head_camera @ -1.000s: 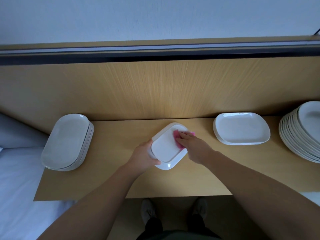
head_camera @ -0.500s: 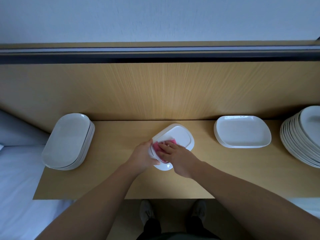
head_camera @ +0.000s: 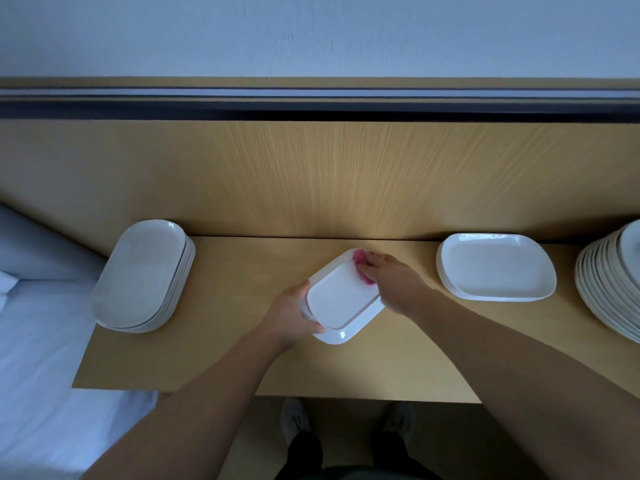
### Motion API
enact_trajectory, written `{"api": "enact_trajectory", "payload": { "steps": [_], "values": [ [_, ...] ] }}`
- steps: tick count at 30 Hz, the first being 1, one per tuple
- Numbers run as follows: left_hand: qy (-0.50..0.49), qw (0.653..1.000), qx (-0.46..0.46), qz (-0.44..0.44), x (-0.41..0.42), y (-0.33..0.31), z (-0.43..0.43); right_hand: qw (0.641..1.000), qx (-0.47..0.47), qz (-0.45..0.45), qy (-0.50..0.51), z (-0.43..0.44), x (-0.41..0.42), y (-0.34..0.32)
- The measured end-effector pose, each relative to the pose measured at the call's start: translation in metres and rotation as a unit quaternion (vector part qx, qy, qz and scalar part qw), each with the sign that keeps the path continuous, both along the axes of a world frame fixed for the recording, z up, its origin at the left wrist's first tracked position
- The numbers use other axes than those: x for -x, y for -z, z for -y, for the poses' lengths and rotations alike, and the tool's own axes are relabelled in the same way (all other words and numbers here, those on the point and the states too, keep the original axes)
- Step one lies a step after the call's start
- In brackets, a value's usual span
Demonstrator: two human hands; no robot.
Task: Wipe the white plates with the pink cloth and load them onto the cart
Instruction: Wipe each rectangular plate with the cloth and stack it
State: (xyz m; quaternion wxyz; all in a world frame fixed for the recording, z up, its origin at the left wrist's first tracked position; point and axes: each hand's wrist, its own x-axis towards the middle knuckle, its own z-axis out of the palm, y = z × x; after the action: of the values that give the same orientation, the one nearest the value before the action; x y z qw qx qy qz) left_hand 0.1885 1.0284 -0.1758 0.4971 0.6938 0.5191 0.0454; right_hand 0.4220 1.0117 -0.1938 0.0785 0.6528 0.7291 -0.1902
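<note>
Wiping at the middle of the wooden surface (head_camera: 242, 358). Left hand (head_camera: 291, 315) grips the white plate (head_camera: 341, 303) by its left edge, thumb on the near rim, fingers curled under. Plate sits at an angle, one corner pointing far, one near; cannot tell whether the near corner touches the wood.

Right hand (head_camera: 391, 282) lies over the plate's far right corner, fingers bent down onto the pink cloth (head_camera: 360, 270), pressing it to the plate. Only a small part of the cloth shows past the fingertips.

Left end of the surface: stack of oval plates (head_camera: 142, 275), well apart from the hands. Right of the hands: low stack of rectangular plates (head_camera: 495, 268). Far right edge of view: taller stack of round plates (head_camera: 613, 285), partly cut off.

White bedding (head_camera: 34, 341) lies to the left, lower than the surface. Two shoes (head_camera: 294, 420) are visible at the near edge.
</note>
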Motion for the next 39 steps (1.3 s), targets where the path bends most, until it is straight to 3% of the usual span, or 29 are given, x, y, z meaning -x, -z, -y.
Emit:
{"api": "enact_trajectory", "payload": {
  "steps": [3,6,9,13,19,26,34,39],
  "values": [
    [-0.008,0.999,0.024,0.026,0.001,-0.002,-0.002,1.0,-0.012,-0.004,0.029,0.003,-0.004,0.004],
    [-0.075,0.992,0.075,0.065,0.004,-0.007,-0.001,0.998,-0.058,-0.025,0.029,0.007,-0.004,0.007],
    [-0.14,0.985,0.085,0.062,0.009,-0.011,0.002,0.992,-0.104,-0.066,0.017,0.006,-0.004,0.009],
    [-0.156,0.982,0.085,0.059,0.012,-0.027,0.009,0.977,-0.169,-0.131,-0.011,0.003,-0.003,-0.003],
    [-0.218,0.974,-0.039,0.055,0.026,-0.066,0.024,0.953,-0.231,-0.185,-0.063,-0.01,-0.001,-0.036],
    [-0.253,0.946,-0.2,-0.014,0.067,-0.097,0.046,0.92,-0.256,-0.255,-0.153,-0.025,0.026,-0.052],
    [-0.275,0.889,-0.34,-0.134,0.118,-0.089,0.052,0.916,-0.271,-0.221,-0.199,-0.035,0.063,-0.07],
    [-0.256,0.854,-0.422,-0.163,0.154,-0.068,0.046,0.918,-0.265,-0.202,-0.214,-0.041,0.093,-0.071]
  ]
}}
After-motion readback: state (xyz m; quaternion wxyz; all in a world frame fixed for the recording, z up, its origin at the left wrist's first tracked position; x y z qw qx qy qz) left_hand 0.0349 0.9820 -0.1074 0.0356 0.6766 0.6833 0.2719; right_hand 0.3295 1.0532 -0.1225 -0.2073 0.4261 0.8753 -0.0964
